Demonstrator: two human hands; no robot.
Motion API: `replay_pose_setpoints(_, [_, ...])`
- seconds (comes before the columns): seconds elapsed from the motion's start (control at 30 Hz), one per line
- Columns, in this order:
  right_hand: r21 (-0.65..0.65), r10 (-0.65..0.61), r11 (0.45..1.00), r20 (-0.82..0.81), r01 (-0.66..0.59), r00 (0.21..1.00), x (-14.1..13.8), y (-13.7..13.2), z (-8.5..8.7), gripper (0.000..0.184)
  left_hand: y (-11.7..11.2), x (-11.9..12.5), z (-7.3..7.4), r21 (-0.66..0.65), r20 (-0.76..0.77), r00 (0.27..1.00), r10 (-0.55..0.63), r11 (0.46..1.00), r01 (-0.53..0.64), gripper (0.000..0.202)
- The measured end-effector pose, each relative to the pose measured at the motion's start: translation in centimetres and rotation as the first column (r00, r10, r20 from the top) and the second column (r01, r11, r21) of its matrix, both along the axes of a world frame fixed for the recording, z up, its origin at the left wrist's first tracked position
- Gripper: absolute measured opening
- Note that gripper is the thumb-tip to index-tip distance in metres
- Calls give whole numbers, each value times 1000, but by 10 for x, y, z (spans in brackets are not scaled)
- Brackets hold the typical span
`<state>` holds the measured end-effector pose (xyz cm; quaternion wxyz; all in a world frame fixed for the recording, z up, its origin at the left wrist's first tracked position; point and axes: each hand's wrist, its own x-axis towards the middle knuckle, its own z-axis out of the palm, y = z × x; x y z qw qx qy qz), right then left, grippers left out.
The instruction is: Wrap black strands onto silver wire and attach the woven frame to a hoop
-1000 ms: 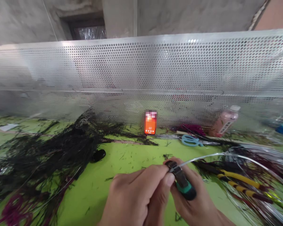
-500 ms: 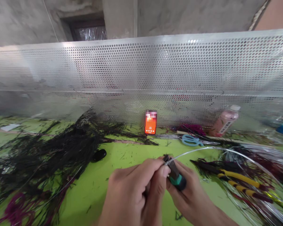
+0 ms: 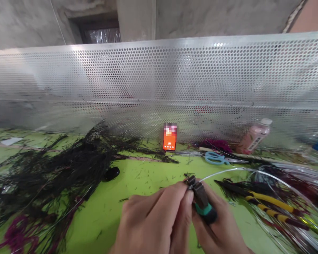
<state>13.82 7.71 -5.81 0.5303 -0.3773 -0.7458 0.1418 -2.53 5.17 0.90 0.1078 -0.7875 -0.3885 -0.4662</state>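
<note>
Head view — left hand [image 3: 151, 220] pinching wire [image 3: 228, 170], right hand [image 3: 222, 231] gripping green-handled tool [image 3: 202, 204].

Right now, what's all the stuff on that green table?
Perforated metal screen: one, silver, behind table.
Lime-green table: one, green, under everything.
Black feathery strands: one pile, black, left.
Orange-screened phone: one, orange, upright by screen.
Blue-handled scissors: one, blue, right of phone.
Pink plastic bottle: one, pink, far right.
Yellow-handled pliers: one, yellow, right.
Thin silver wire: one, silver, curving in from right.
Teal-handled tool: one, teal, front centre.
Left hand: one, pinching wire.
Right hand: one, gripping tool.
</note>
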Motion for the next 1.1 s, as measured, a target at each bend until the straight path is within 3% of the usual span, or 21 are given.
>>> replay_pose_setpoints(0.3, [92, -50, 995, 60, 44, 997, 0, -2, -3, 19, -4, 2, -4, 34, -17, 995, 101, 994, -101, 16])
replay_pose_setpoints(0.63, [46, -34, 998, 41, 32, 999, -2, 0, -17, 14, 1, 0, 1, -38, -80, 996, 24, 999, -28, 20])
replay_pose_setpoints(0.83, [118, -55, 992, 90, 44, 994, 0, 4, -15, 13, 1, 2, 0, -163, -14, 998, -68, 985, 64, 21])
replay_pose_setpoints(0.93, [160, -56, 986, 131, 35, 990, 11, 12, -16, 17, 1, 4, 3, -370, 170, 973, -155, 905, 209, 31])
replay_pose_setpoints(1.03, [218, -67, 975, 159, 31, 985, 24, 24, -17, 27, -2, 8, 7, -582, 392, 900, -193, 705, 405, 41])
replay_pose_setpoints(1.1, [242, -71, 970, 169, 28, 983, 29, 29, -16, 34, -3, 11, 7, -626, 527, 832, -176, 581, 520, 42])
